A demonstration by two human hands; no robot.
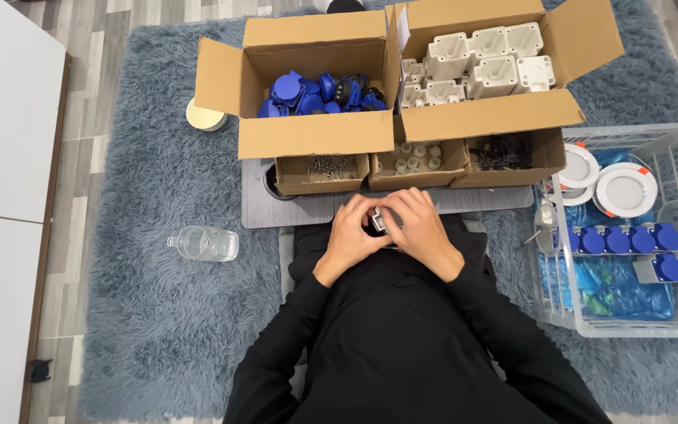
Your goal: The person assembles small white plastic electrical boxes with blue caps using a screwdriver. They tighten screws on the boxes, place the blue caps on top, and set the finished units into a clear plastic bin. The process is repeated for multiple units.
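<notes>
My left hand (352,233) and my right hand (420,226) meet over my lap, both closed around a small grey-white part (378,222) that shows only between the fingers. Just beyond them lies a grey board (315,208) carrying three small cardboard trays: one with screws (325,165), one with small white caps (415,157), one with dark pieces (504,151). Behind stand an open carton of blue socket covers (319,93) and an open carton of white plastic housings (476,63).
A clear plastic basket (653,314) at my right holds round white lamps (625,188), a row of blue-capped sockets (625,239) and blue bags. A lying water bottle (204,243) and a tape roll (204,118) rest on the grey shaggy rug. White furniture (1,157) lines the left.
</notes>
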